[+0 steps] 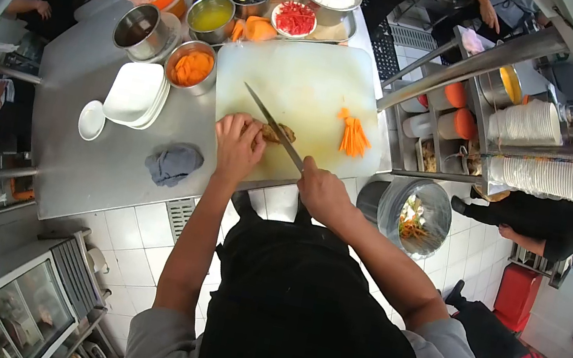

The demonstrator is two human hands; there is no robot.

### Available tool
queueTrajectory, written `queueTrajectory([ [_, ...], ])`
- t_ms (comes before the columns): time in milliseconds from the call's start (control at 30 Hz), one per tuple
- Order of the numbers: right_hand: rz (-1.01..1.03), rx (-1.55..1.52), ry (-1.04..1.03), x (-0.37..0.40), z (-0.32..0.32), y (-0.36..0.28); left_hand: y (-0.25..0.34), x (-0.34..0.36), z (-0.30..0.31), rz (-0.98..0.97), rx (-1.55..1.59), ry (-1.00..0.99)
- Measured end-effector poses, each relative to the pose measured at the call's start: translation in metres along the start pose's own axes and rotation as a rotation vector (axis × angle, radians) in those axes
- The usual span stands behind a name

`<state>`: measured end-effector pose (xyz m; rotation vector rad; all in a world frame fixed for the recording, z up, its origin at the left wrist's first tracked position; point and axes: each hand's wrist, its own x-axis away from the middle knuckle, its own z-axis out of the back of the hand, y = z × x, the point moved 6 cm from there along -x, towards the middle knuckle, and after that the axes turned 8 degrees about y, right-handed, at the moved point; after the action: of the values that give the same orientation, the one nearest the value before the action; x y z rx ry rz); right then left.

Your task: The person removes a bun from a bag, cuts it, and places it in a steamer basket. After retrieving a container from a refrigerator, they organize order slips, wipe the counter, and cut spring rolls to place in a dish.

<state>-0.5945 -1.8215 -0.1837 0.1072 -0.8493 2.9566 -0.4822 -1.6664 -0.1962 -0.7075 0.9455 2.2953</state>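
Observation:
My right hand (320,191) is wrapped round the handle of a long knife (270,121), whose blade points up and left over the cutting board (295,65). Under the blade lies a browned piece of food (284,133), possibly cooked meat. My left hand (238,141) presses on the left end of that piece with its fingers bent together. Orange carrot strips (353,137) lie on the right part of the board. Whether the blade has cut into the piece cannot be made out.
Left of the board are a bowl of carrot slices (191,69), white dishes (135,96) and a grey cloth (173,164). Bowls of ingredients, including red pieces (294,18), line the back. A lined bin (414,218) stands at right. Several people are around.

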Motion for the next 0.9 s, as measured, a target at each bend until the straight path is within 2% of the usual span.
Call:
queueTrajectory([
  [167,-0.037,0.053,-0.045,-0.005,-0.007,-0.008,0.000,-0.002,-0.002,-0.033,-0.005,-0.059],
  [300,-0.065,0.097,-0.066,0.030,0.003,-0.003,-0.003,0.001,-0.005,-0.021,-0.005,-0.055],
  [367,-0.136,0.182,-0.151,0.057,0.007,0.009,-0.004,0.001,-0.005,-0.016,0.010,-0.054],
  [467,-0.165,0.131,-0.214,0.058,0.010,0.007,-0.006,0.000,-0.005,0.006,0.025,-0.050],
  [500,-0.166,0.130,-0.219,0.049,-0.006,0.011,-0.005,0.001,-0.004,0.013,0.035,-0.054],
  [567,-0.068,0.058,-0.049,0.006,-0.040,0.016,-0.004,0.004,-0.005,0.012,0.029,-0.066],
  [633,-0.045,0.064,-0.043,-0.020,-0.038,0.008,-0.006,0.003,-0.004,-0.005,0.012,-0.076],
  [767,-0.010,0.054,-0.004,-0.019,-0.009,-0.006,-0.009,-0.005,0.000,0.016,0.084,0.039],
  [900,0.008,0.039,0.014,-0.021,-0.011,-0.018,-0.010,0.000,0.003,0.017,0.028,-0.022],
])
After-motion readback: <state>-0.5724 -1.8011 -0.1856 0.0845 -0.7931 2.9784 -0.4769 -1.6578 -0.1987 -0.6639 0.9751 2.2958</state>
